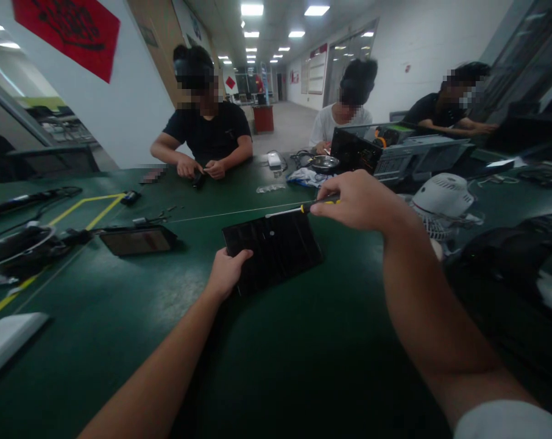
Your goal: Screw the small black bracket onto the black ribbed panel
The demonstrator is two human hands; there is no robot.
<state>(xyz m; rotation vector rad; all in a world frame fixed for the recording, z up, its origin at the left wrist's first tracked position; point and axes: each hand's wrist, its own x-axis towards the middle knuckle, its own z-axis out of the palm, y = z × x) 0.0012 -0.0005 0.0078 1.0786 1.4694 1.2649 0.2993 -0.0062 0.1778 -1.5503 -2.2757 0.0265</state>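
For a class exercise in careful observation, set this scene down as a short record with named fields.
left hand: grips the left edge of the flat black device, thumb on top; this is the person's left hand
right hand: the right hand holds a screwdriver with some yellow on its handle
screwdriver tip: at the device's far edge; contact unclear
surface: green table
left side: small propped screen
right side: opened computer case, white appliance
others: three people, seated across the table
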